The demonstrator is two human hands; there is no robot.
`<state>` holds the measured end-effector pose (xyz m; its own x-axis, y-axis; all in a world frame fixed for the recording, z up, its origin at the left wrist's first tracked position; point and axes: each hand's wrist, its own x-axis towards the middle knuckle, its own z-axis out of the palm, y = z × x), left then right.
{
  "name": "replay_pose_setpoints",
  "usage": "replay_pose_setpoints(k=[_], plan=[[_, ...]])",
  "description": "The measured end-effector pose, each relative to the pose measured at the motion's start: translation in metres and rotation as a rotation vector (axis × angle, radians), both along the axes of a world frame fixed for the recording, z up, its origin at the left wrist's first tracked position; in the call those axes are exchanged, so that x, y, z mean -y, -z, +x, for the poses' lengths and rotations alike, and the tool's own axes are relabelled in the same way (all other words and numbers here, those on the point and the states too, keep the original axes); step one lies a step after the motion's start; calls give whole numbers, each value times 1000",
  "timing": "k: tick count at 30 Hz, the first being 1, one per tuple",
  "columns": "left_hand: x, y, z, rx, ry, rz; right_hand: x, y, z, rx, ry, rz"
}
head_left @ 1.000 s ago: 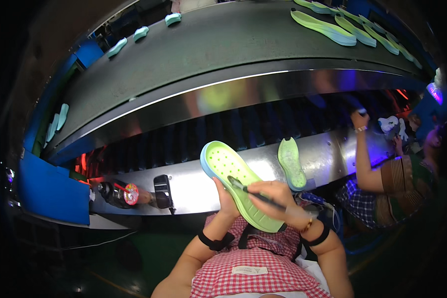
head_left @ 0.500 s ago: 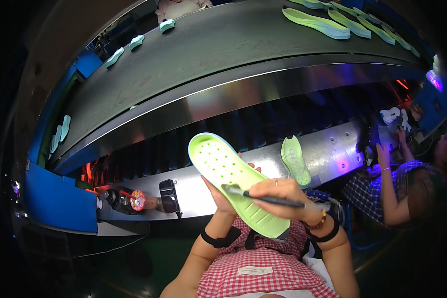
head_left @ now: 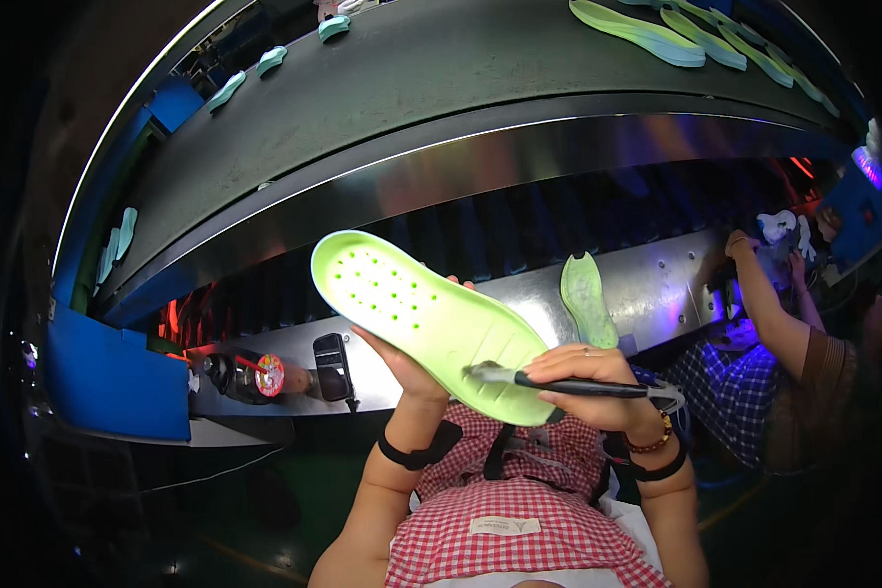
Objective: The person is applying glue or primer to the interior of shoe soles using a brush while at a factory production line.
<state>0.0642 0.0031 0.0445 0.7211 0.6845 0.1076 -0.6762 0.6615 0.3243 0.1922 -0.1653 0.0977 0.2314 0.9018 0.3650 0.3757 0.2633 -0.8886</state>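
Risk: left grip (head_left: 409, 372), clamped on the shoe sole (head_left: 431, 328), might let it tip if loosened; right grip (head_left: 598, 370), closed around a brush (head_left: 586, 387), could overrun the sole's edge if it slips | Look: lime-green, dotted left end, grooved toward the right | Place: held up before the steel counter (head_left: 649, 299)

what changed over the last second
The green sole shifted left and forward, and the brush moved along it toward its grooved end. Nothing was let go: the left hand still holds the sole, the right hand the brush. The second sole stayed put.
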Motion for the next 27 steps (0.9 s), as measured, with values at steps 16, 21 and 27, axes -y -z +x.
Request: replay_pose_setpoints(k=[16, 21, 27], plan=[[-16, -31, -8, 88, 66, 127, 18, 5, 7, -518, -98, -142], [-17, -40, -8, -94, -208, -14, 11, 13, -7, -756, 9, -129], [7, -46, -16, 137, 45, -21, 5, 12, -25, -1118, -13, -71]])
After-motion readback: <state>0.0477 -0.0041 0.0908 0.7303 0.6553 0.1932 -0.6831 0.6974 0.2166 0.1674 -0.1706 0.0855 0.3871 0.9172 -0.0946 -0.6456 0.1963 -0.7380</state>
